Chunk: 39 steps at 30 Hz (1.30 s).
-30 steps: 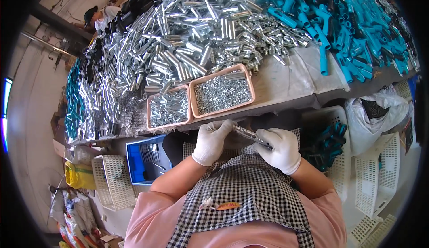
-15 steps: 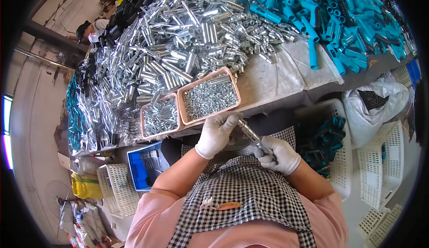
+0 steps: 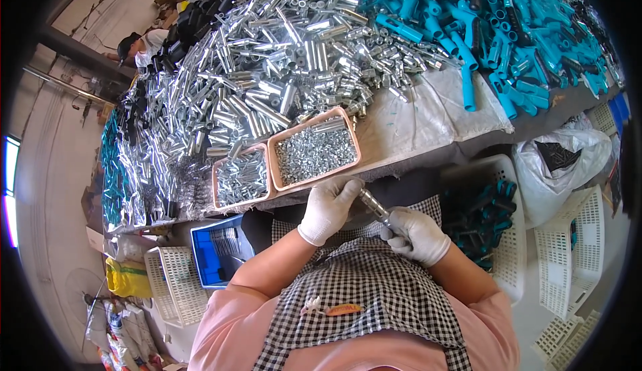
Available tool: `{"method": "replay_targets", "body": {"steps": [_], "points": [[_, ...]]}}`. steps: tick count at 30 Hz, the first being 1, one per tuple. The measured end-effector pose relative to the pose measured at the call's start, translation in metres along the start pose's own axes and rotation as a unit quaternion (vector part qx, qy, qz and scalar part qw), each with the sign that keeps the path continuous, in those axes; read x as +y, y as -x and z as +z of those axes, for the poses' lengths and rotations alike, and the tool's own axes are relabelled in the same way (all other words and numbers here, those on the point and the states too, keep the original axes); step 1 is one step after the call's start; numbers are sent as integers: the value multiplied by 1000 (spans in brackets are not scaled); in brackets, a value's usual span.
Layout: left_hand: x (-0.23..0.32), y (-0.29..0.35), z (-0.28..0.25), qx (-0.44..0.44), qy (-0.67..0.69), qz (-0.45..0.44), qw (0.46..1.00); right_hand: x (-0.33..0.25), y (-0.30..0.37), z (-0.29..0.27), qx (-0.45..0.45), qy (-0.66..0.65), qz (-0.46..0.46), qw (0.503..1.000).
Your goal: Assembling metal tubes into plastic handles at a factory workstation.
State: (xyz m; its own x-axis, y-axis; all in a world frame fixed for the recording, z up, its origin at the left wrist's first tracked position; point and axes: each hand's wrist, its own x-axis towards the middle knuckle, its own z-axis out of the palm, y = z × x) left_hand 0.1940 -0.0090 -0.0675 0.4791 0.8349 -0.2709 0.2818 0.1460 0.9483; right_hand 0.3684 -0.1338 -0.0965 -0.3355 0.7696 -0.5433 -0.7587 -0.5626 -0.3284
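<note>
Both my hands wear white gloves and meet in front of my checked apron. Between them slants a shiny metal tube assembly (image 3: 374,204), ridged along its length. My left hand (image 3: 328,212) is closed at its upper end, thumb and fingertips pinched there. My right hand (image 3: 417,236) wraps round the lower end, which its fingers hide. Just beyond my left hand, at the table edge, sit two pinkish bins: one (image 3: 357,145) with small metal pieces and a few tubes, the other (image 3: 215,190) with thin metal pins.
Loose metal tubes (image 3: 267,57) heap across the table, with teal pistol-shaped housings (image 3: 468,30) to the right. Below stand a blue bin (image 3: 208,264), white baskets (image 3: 175,284), a white crate (image 3: 511,251) of dark and teal parts, and a white sack (image 3: 542,190). Another person works far left.
My right hand's grip has shifted on the tube assembly, and the thin lower end seen before is now covered by its fingers. My left hand has lowered slightly.
</note>
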Motion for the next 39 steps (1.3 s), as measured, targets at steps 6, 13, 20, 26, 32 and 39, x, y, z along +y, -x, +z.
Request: {"method": "replay_targets", "body": {"steps": [6, 13, 20, 26, 32, 39], "points": [[-6, 0, -9, -53, 33, -18, 998, 3, 5, 17, 134, 379, -305, 863], [0, 9, -19, -148, 29, 45, 987, -9, 14, 10, 99, 573, -548, 601], [19, -4, -20, -251, -18, 74, 965, -12, 14, 8, 141, 556, -559, 599], [39, -29, -11, -328, -89, 163, 926, -19, 25, 1, 148, 517, -513, 669], [68, -83, 22, -403, -38, 237, 883, -32, 28, -16, 221, 470, -526, 674], [122, -190, 170, -119, -320, 269, 901, -35, 45, -27, 359, 398, -489, 688]]}}
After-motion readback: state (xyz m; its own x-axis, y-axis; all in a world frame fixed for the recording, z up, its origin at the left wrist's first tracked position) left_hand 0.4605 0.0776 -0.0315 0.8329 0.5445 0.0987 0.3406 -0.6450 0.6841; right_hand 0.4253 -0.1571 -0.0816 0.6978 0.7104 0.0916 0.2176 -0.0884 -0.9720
